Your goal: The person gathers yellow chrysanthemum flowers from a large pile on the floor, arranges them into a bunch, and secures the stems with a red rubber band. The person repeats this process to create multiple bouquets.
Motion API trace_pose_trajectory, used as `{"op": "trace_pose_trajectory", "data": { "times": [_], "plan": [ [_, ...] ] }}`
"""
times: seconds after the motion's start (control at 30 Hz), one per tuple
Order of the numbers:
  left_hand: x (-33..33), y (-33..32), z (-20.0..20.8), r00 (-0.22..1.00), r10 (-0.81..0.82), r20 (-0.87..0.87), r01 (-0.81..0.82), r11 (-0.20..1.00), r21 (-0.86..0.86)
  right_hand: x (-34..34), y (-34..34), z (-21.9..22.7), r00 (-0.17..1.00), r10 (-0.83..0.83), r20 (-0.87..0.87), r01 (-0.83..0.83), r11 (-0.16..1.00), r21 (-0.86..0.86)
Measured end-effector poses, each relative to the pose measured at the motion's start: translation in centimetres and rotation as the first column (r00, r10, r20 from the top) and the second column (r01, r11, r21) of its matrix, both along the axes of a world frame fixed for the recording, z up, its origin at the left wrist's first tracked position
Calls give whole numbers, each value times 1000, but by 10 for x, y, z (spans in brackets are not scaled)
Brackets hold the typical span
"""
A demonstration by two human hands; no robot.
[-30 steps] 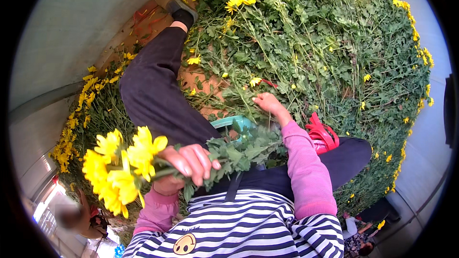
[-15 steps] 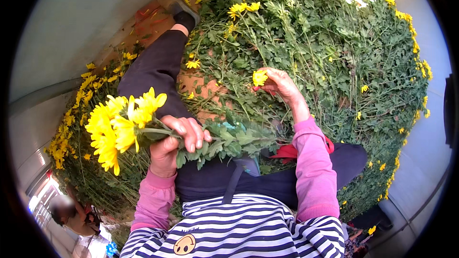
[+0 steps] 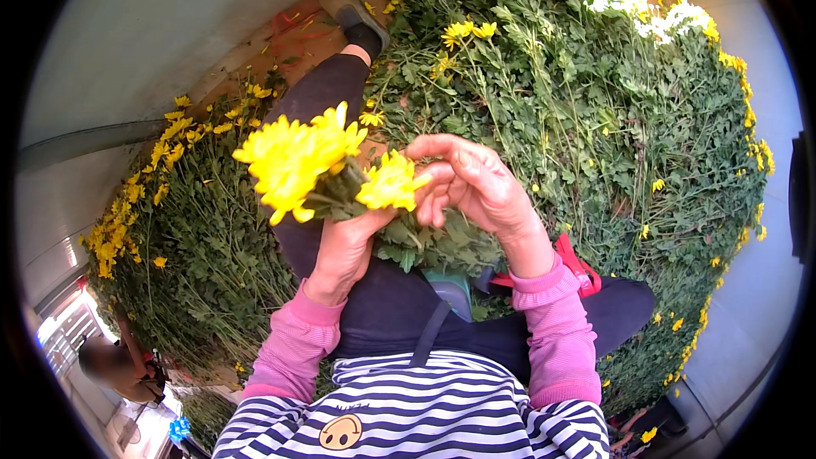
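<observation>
My left hand (image 3: 342, 257) is closed around the stems of a bunch of yellow chrysanthemums (image 3: 297, 161), whose heads spread above my thumb. Green leaves (image 3: 425, 238) of the bunch trail to the right, below my hands. Against the bunch's right side sits a single yellow chrysanthemum (image 3: 391, 182). Curled fingers of my right hand (image 3: 483, 191) are closed at its edge; its stem is mostly hidden. My two hands are close together above my lap.
A large heap of cut chrysanthemums (image 3: 586, 110) covers the right side, with white blooms (image 3: 633, 7) at the far end. More yellow-headed stems (image 3: 170, 153) lie on the left. A red strap (image 3: 578, 268) rests by my right knee. Another person (image 3: 119, 365) is at the lower left.
My right hand has come left and slightly down, bringing the single chrysanthemum against the bunch. My left hand has moved right with the bunch, which stands more upright.
</observation>
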State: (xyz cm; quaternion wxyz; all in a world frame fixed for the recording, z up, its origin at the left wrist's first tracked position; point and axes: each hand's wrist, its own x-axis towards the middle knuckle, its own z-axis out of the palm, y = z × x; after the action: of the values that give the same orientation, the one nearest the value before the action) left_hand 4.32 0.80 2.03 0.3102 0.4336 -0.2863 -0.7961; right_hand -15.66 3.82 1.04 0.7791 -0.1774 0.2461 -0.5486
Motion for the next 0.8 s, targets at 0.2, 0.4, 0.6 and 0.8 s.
{"op": "trace_pose_trajectory", "data": {
  "times": [0.2, 0.4, 0.6, 0.8],
  "plan": [
    [20, 7, -9, 912, -222, -345, 154, 965, -214, -10, -57, -130, 641, -19, -767, 253, 949, 187],
    [11, 6, -7, 906, -86, -414, 51, 994, -96, 43, -106, -220, -359, -136, -923, -195, 978, -68],
    [2, 0, -13, 851, -155, -502, 81, 983, -167, 28, -146, -243, -638, -332, -695, -481, 876, 23],
    [0, -10, -15, 861, -118, -494, 58, 989, -134, -9, -134, -210, -489, -380, -785, -357, 909, -217]
  ]
}}
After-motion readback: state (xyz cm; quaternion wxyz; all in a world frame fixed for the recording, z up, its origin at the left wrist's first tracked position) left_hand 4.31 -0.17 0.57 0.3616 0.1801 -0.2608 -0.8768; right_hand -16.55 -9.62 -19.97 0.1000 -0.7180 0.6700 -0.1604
